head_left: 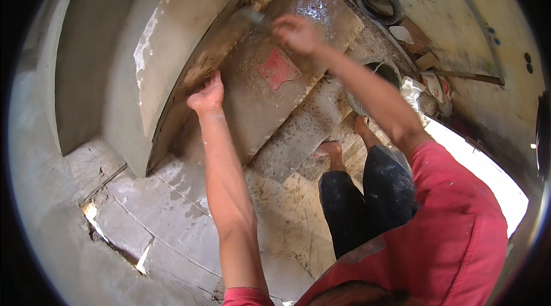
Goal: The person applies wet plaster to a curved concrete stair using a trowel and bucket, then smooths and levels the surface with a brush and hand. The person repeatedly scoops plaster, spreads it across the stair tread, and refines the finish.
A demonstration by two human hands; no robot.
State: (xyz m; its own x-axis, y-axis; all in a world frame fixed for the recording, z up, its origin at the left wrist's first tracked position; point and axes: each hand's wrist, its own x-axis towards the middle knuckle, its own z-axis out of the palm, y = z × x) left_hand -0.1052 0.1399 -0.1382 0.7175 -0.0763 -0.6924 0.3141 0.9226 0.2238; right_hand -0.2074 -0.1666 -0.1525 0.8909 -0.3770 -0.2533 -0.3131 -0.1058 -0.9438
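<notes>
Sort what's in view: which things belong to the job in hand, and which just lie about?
Seemingly in the job:
blurred hand tool, type unclear, in the right hand
concrete riser, with the left hand against or near it

Seemingly lying about:
red flat piece on the step
black ring
cardboard
crumpled white plastic

Around me, apparently one building-site stairway: wet, splattered grey-brown concrete steps (301, 128), a grey plastered wall (123, 71) with ragged-edged patches, a round grey bucket (354, 99), a stained cream wall (499, 48).
</notes>
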